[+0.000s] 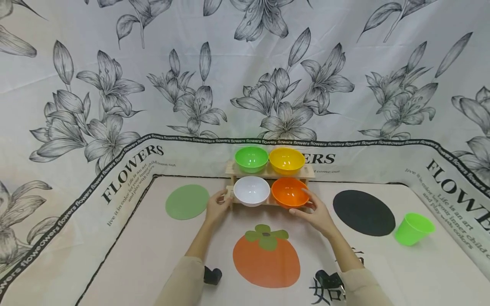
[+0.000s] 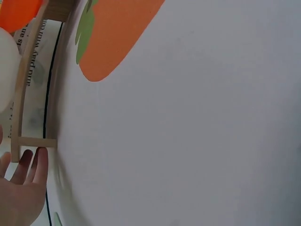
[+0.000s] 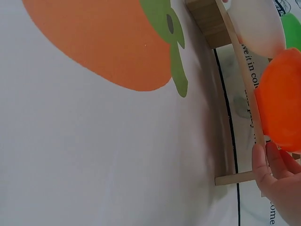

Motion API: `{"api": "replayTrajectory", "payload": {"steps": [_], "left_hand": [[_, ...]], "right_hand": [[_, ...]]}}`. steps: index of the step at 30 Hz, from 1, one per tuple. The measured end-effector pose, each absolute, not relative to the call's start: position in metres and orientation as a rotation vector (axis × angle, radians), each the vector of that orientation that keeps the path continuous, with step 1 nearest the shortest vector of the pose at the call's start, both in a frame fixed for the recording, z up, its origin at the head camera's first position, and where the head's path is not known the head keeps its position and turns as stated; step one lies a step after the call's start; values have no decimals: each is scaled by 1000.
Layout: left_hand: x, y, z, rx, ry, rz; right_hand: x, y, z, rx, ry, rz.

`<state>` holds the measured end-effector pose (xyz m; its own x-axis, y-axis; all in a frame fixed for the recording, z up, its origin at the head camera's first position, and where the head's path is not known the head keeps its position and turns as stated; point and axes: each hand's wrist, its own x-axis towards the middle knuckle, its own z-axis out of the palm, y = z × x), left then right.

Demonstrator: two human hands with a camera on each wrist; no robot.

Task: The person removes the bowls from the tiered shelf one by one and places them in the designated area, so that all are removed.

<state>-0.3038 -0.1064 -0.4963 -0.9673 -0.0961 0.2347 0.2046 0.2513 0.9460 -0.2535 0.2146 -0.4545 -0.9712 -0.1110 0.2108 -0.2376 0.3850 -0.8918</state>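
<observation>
A two-tier wooden rack [image 1: 228,169] bears a green bowl [image 1: 251,160] and a yellow bowl [image 1: 287,161] on its upper shelf. On the lower shelf sit a white bowl [image 1: 251,192] and an orange bowl [image 1: 289,193]. My left hand [image 1: 219,206] grips the rack's left end, its fingertips against the upright in the left wrist view. At the other end, my right hand [image 1: 315,212] holds the lower shelf, thumb in front and fingers close beside the orange bowl. In the right wrist view the fingertips [image 3: 257,153] overlap the shelf's edge below that bowl.
A light green cup [image 1: 413,229] stands at the far right, near a black oval [image 1: 363,212] on the tabletop. A green oval [image 1: 187,202] lies left of the rack, and a persimmon print [image 1: 266,259] in front. A flowered cloth [image 1: 199,97] hangs close behind.
</observation>
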Motion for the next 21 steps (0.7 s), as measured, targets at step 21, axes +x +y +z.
{"api": "replayTrajectory", "payload": {"steps": [21], "left_hand": [[-311,-115,-512,-27,-2076,-2287]], "right_hand": [[-245,220,-452,228,-2496,1795]]}}
